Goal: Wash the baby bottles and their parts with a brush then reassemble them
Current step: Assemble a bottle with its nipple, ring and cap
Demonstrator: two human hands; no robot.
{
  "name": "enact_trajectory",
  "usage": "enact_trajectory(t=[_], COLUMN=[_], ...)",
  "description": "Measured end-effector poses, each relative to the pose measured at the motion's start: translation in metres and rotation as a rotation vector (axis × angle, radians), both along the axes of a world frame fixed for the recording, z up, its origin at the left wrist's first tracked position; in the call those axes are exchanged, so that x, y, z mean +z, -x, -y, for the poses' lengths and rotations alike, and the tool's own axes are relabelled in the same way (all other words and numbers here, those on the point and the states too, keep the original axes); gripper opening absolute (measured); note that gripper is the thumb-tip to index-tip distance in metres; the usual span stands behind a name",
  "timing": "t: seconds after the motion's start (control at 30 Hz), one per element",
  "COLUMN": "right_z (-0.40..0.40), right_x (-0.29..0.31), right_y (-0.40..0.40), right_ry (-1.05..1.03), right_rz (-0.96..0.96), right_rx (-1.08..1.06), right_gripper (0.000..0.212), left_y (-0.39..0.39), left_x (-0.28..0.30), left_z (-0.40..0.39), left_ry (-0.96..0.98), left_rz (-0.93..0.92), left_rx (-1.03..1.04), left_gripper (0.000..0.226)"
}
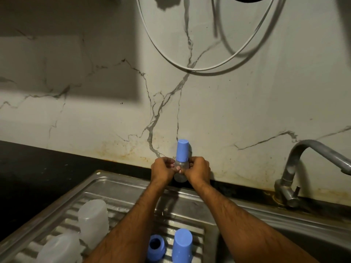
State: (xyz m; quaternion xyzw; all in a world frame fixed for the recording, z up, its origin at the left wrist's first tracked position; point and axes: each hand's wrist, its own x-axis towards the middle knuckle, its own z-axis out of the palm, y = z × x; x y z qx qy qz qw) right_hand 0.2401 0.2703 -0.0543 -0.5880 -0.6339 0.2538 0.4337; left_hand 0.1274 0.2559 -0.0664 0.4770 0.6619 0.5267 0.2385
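Note:
A small clear baby bottle [180,176] with a tall blue cap [182,150] stands upright at the back edge of the steel drainboard, against the wall. My left hand [163,170] grips the bottle's left side and my right hand [197,171] grips its right side, fingers curled round the neck just under the cap. On the ribbed drainboard [123,188] near me stand a second blue cap [182,245] and an open blue ring [156,247]. Two cloudy white bottle bodies [94,223] [60,249] stand upside down at the left.
A steel tap [296,171] rises at the right over the sink basin [303,242]. A dark counter [38,173] runs to the left. White and dark cables [199,68] hang on the marble-patterned wall above.

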Motion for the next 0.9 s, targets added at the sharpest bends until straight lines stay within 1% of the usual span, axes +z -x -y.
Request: enact_trajectory(t=[0.2, 0.37, 0.7, 0.77, 0.9], right_z=[0.008, 0.027, 0.101, 0.120, 0.157], right_x=[0.007, 0.015, 0.044, 0.050, 0.057], right_y=[-0.003, -0.013, -0.029, -0.031, -0.031], right_ry=[0.041, 0.047, 0.038, 0.032, 0.020], right_rz=[0.027, 0.043, 0.060, 0.072, 0.132], right_rx=[-0.018, -0.036, 0.076, 0.096, 0.141], right_gripper=[0.026, 0.025, 0.053, 0.052, 0.040], left_y=[0.002, 0.004, 0.006, 0.007, 0.007], left_x=[0.005, 0.014, 0.045, 0.050, 0.054], left_z=[0.006, 0.028, 0.115, 0.135, 0.174], left_ry=[0.007, 0.006, -0.064, -0.066, -0.045], left_rz=[0.008, -0.007, -0.099, -0.128, -0.220], left_rx=[0.019, 0.024, -0.027, -0.034, -0.013], left_gripper=[0.036, 0.036, 0.033, 0.033, 0.034])
